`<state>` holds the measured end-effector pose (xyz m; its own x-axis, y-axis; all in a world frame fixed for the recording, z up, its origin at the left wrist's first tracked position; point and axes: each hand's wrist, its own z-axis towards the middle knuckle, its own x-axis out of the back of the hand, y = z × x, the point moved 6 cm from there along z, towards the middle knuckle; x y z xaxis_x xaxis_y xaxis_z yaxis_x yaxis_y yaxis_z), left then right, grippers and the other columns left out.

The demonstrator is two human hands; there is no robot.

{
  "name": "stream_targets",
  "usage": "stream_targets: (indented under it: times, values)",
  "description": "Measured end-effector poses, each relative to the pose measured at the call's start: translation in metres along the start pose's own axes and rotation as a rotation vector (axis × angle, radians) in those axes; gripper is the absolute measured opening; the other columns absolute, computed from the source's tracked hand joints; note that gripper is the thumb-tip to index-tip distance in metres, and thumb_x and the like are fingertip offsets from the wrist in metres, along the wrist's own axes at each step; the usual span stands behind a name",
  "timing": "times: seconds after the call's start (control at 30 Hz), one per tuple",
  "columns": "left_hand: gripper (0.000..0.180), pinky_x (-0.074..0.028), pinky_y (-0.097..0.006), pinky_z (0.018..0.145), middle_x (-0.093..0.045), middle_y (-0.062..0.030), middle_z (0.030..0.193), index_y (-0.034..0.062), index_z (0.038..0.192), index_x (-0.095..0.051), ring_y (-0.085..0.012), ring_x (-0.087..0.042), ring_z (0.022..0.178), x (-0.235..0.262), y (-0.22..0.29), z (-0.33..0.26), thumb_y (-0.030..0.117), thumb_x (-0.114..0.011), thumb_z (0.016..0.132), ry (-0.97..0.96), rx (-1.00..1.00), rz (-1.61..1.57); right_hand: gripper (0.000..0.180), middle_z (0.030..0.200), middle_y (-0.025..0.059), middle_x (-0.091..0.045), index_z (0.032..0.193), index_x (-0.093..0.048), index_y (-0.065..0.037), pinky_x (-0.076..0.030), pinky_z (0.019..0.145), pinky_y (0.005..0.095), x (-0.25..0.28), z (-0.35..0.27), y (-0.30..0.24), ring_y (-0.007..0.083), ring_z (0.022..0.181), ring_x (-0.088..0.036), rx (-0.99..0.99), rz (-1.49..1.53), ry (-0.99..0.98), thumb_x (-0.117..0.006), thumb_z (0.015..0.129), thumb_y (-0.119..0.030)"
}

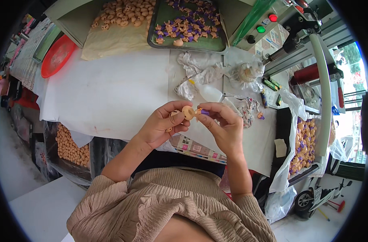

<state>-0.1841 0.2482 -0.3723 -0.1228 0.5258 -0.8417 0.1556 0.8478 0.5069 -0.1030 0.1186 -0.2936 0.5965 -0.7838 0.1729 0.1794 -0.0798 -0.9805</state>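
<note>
Above a white tabletop (111, 88), with a tray (163, 15) cut off at twelve o'clock, the left hand (159, 126) pinches a doll head (187, 111) mid-dial, more heads (169, 130) half hidden among its fingers, while toward three o'clock the right hand (225, 126) grips a partly covered purple-clad body (204, 112).

Along the near edge of the white-covered worktable (111, 94), a printed sheet (197, 148) carries dark East Asian characters beside pink blocks, small and bent by the lens. Past the worktable's far right corner, a printed paper (273, 39) shows marks too small to read. Lettering on the green-and-yellow sticks (269, 84), right of the worktable's middle, is illegible.
</note>
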Motion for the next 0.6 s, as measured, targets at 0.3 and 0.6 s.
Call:
stream_targets:
  times: [0.3, 0.6]
  values:
    - [0.032, -0.056, -0.026, 0.075, -0.065, -0.0053, 0.096, 0.0031, 0.119, -0.060, -0.0110, -0.064, 0.081, -0.015, -0.017, 0.007, 0.011, -0.066, 0.088, 0.028, -0.052, 0.312, 0.020, 0.091, 0.0074, -0.068, 0.096, -0.071, 0.000, -0.051, 0.071, 0.0250, 0.025, -0.020, 0.002, 0.0127, 0.081, -0.064, 0.090, -0.195, 0.031, -0.075, 0.076, -0.001]
    - [0.029, -0.057, -0.026, 0.067, -0.067, -0.0076, 0.090, 0.0003, 0.110, -0.063, -0.0117, -0.065, 0.072, -0.028, -0.032, 0.021, 0.011, -0.071, 0.085, 0.036, -0.035, 0.323, 0.023, 0.085, 0.0075, -0.066, 0.097, -0.071, 0.002, -0.051, 0.069, 0.0245, 0.043, -0.030, 0.014, 0.0138, 0.078, -0.063, 0.078, -0.182, 0.050, -0.076, 0.075, 0.000]
